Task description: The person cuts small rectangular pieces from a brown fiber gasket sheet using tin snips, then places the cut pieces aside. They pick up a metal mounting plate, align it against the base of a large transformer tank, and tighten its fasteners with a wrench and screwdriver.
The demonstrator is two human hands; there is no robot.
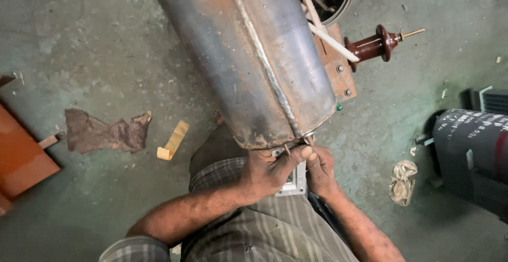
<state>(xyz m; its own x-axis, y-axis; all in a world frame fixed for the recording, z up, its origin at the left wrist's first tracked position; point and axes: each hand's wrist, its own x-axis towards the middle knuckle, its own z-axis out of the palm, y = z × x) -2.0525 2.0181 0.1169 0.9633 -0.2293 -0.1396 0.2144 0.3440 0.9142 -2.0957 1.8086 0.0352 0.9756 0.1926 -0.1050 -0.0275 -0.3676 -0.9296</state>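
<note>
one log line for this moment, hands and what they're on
left hand: gripping metal plate | right hand: on plate edge | plate: at steel tank lower rim

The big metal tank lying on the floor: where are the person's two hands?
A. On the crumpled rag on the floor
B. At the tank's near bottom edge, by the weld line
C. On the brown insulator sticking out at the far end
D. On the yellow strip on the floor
B: the left hand and the right hand meet at the near rim of the metal tank, where its weld line ends, over a small grey plate.
</note>
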